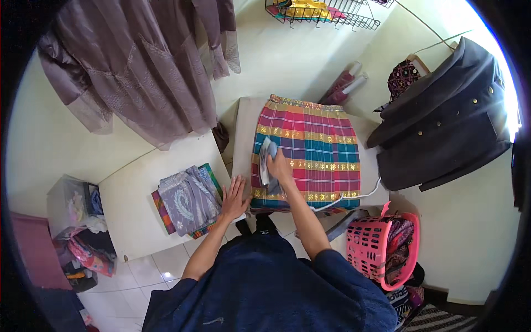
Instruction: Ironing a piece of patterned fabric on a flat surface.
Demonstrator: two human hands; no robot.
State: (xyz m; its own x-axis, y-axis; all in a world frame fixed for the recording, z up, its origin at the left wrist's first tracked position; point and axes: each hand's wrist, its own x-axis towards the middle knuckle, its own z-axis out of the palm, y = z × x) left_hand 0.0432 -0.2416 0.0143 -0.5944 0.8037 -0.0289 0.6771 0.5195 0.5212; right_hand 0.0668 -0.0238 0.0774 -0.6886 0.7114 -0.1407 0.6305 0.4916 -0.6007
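Note:
A plaid skirt (pixel 311 145) in red, teal and gold, with an elastic waistband at its far end, lies flat on a padded ironing surface (pixel 244 137). My right hand (pixel 280 167) grips the handle of an electric iron (pixel 265 159), which rests on the skirt near its left edge. From under my right forearm a white cord (pixel 361 195) runs off to the right over the hem. My left hand (pixel 235 197) lies flat, fingers spread, at the left edge of the ironing surface. Beside it, folded patterned cloths (pixel 188 201) are stacked on a white table.
The white table (pixel 128 207) stands at left under a hanging mauve satin dress (pixel 145 70). A dark jacket (pixel 444 124) with gold buttons hangs at right. Below it stands a pink plastic basket (pixel 369 249) of clothes. A wire rack (pixel 352 18) is on the far wall.

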